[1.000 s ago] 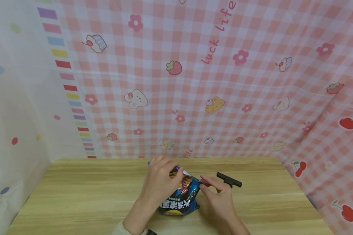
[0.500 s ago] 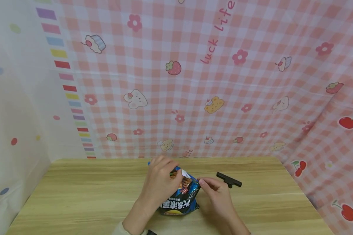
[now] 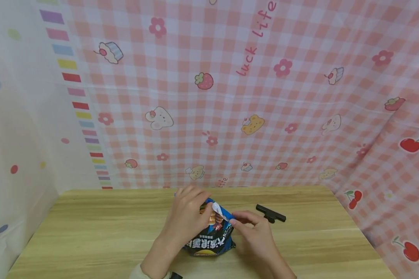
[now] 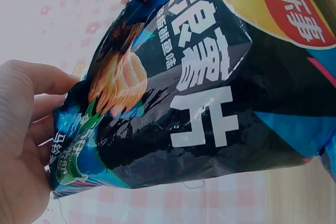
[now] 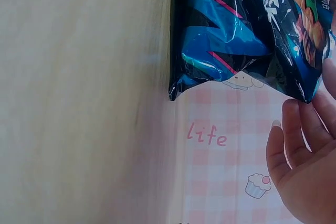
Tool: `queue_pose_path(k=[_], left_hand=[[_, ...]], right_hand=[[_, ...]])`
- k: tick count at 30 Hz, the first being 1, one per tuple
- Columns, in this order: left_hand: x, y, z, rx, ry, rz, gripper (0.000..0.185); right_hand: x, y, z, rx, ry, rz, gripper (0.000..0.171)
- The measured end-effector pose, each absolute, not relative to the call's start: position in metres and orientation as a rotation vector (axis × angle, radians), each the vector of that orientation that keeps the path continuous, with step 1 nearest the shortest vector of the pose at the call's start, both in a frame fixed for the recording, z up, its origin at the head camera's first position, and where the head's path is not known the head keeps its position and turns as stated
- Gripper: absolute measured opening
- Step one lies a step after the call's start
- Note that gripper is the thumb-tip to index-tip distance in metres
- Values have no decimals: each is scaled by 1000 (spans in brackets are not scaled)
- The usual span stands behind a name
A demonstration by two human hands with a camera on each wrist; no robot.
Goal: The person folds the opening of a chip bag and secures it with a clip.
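Crinkled blue-black chip bag (image 3: pixel 211 236), top pinched by left hand (image 3: pixel 186 217) and right hand (image 3: pixel 255 232).

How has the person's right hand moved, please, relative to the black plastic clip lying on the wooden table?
Yes: the right hand has drawn left, away from the black clip, toward the chip bag's top.

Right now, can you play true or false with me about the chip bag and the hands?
1. Both hands hold the chip bag. True: the left hand and right hand pinch its top.
2. The black clip is on the bag. False: it lies on the table, right of the bag.
3. The bag is red. False: it is blue and black.
4. The table is wooden. True.
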State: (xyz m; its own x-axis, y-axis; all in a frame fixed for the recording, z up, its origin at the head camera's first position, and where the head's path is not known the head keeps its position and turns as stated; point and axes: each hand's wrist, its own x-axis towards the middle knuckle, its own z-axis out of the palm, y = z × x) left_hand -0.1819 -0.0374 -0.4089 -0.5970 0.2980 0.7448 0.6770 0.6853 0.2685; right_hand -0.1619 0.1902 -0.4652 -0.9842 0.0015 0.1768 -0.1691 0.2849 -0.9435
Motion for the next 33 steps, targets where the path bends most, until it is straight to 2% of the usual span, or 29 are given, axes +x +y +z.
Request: queue_pose_path(k=[20, 33], left_hand=[[-182, -40, -409, -762, -2218, -739, 17], [-184, -42, -409, -758, -2200, -742, 15]], right_hand=[[-166, 188, -470, 169, -2452, 1639, 4], [-167, 188, -471, 259, -2442, 1552, 9]])
